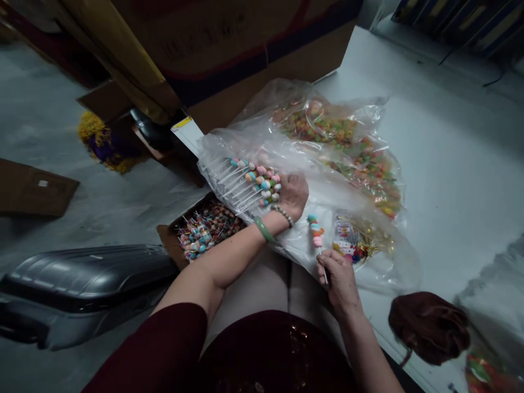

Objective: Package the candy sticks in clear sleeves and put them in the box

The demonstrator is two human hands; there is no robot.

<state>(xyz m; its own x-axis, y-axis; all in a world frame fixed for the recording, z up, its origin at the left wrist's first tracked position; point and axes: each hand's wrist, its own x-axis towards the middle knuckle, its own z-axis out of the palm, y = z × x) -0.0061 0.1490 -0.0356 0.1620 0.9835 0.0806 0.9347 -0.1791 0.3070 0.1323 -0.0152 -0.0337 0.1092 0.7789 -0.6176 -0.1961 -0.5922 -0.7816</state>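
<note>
My left hand [293, 194], with a green bangle and a beaded bracelet on its wrist, rests at the right end of a pile of candy skewers [262, 180] on clear plastic. Its fingers are bent and largely hidden, so what they grip cannot be made out. The white sticks of the pile point left. My right hand [338, 275] pinches the white stick of a single skewer [315, 229], whose blue, orange and pink pieces point away from me. Beside it, small printed packets and gold ties [354, 240] lie under the plastic.
Clear bags [339, 131] of colourful candies lie on the white table [434, 142]. A large carton [262, 49] stands behind. At lower left are an open box [167, 240] of wrapped skewers and a grey suitcase [90, 284]. Dark brown cloth [428, 327] sits at lower right.
</note>
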